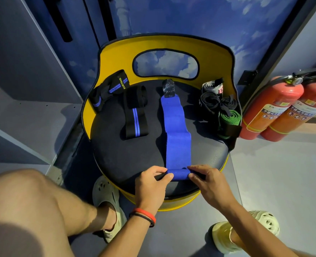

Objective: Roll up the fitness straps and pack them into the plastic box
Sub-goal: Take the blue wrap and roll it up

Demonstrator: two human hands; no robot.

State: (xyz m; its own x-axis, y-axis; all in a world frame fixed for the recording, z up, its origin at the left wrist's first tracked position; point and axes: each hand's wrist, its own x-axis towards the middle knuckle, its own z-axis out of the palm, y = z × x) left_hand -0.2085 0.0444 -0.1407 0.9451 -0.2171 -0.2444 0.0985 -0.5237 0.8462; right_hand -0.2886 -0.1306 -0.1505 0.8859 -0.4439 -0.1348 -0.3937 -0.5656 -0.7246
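blue strap laid flat along stool seat, near end already rolled. roll pinched at each end by left hand and right hand. judged soft, light, springy; best gripped at edges. plastic box not seen.

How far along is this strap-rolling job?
Done: several rolled straps sit at the right edge of the seat. In hand: the left hand and right hand roll the near end of the blue strap. Left: two black striped straps lie unrolled, and no plastic box is in view.
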